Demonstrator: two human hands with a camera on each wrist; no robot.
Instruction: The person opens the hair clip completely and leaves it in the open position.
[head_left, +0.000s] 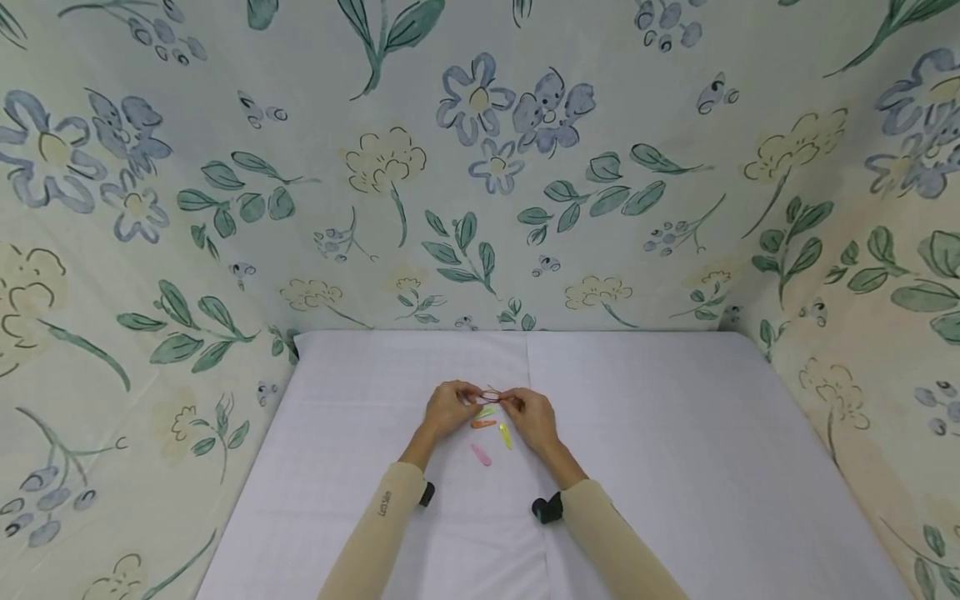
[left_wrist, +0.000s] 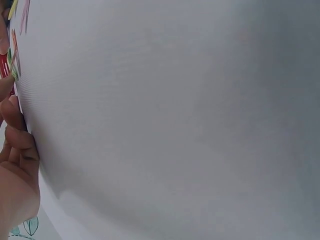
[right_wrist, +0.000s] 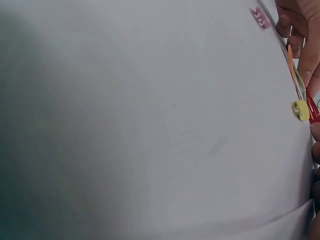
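A thin red cord [head_left: 490, 397], bent into loops, stretches between the two hands over the white table. My left hand [head_left: 448, 408] pinches its left side with thumb and fingers. On the other side my right hand [head_left: 531, 417] pinches the cord between thumb and fingertips. Just below lie small snap hair clips: a green one [head_left: 487, 412], an orange one [head_left: 483, 424], a yellow one [head_left: 506, 436] and a pink one [head_left: 481, 454]. The right wrist view catches red strands [right_wrist: 313, 107] at its edge, beside the yellow clip [right_wrist: 301, 110].
White cloth [head_left: 660, 433] covers the table, with a fold line running down its middle. Floral fabric [head_left: 480, 233] hangs behind and along both sides. A black wrist camera [head_left: 547, 508] sits at the right sleeve, another [head_left: 427, 494] at the left.
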